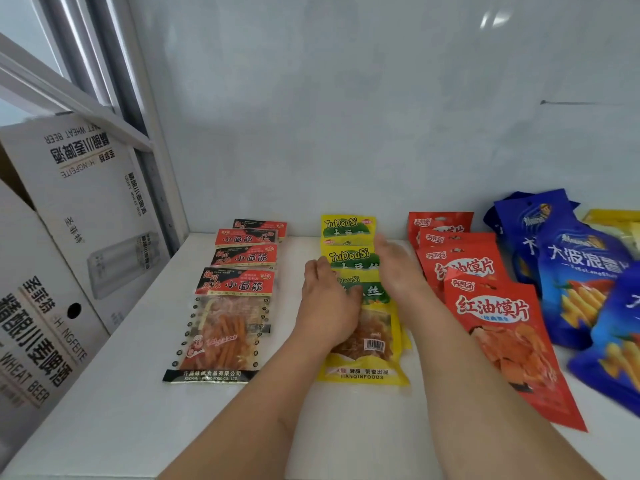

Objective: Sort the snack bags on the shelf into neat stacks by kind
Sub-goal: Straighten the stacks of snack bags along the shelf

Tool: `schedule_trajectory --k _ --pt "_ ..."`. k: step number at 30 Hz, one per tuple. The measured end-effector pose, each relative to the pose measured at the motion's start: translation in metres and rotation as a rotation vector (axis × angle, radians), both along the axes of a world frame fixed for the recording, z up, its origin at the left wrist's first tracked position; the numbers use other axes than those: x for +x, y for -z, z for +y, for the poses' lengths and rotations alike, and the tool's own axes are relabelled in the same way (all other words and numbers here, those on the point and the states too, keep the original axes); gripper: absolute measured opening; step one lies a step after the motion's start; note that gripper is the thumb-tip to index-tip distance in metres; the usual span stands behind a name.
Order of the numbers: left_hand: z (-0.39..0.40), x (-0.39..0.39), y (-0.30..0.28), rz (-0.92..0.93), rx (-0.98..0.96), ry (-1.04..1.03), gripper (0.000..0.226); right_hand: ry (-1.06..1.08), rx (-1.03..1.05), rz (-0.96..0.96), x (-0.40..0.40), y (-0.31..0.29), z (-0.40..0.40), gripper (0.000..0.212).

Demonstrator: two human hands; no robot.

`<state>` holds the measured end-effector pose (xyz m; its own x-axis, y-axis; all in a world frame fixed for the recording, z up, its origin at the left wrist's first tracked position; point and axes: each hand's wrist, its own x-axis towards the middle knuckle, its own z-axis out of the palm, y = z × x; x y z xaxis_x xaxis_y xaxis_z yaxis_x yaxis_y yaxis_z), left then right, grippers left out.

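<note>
Four kinds of snack bags lie in overlapping rows on the white shelf point(114, 393). At the left is a row of red-and-black bags point(228, 320). In the middle is a row of yellow-and-green TuDouSi bags point(363, 362). My left hand point(325, 299) lies flat on the left side of the front yellow bag. My right hand point(394, 265) rests with fingers apart along the right edge of that row. To the right lies a row of red bags point(495, 317), then blue bags point(581, 271) at the far right.
White beer cartons point(79, 209) stand against the shelf's left side. A yellow bag point(620, 220) peeks out behind the blue ones at the far right. The pale back wall point(346, 116) rises just behind the rows.
</note>
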<state>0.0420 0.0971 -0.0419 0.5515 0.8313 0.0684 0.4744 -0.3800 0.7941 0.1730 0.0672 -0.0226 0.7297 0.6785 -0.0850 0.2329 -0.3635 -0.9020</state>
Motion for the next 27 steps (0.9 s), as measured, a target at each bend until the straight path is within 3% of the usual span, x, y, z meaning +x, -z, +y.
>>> schedule_trajectory --k 3,8,16,22,27 --pt "-0.001 0.001 0.002 0.008 0.023 0.011 0.068 -0.001 0.023 -0.074 -0.01 0.008 -0.006 0.065" --pt "-0.005 0.001 0.004 0.027 0.103 -0.003 0.064 0.016 0.0 -0.185 -0.022 0.01 -0.01 0.042" --pt "-0.005 -0.001 0.004 0.032 0.134 0.001 0.061 0.013 -0.025 -0.228 -0.026 -0.01 -0.021 0.056" --pt "-0.017 -0.001 -0.014 0.036 0.287 -0.074 0.065 -0.039 -0.027 -0.4 -0.017 -0.031 -0.059 0.045" --pt "-0.067 0.03 -0.033 -0.121 0.316 0.045 0.068 0.168 0.055 -0.488 0.014 -0.031 -0.112 0.042"
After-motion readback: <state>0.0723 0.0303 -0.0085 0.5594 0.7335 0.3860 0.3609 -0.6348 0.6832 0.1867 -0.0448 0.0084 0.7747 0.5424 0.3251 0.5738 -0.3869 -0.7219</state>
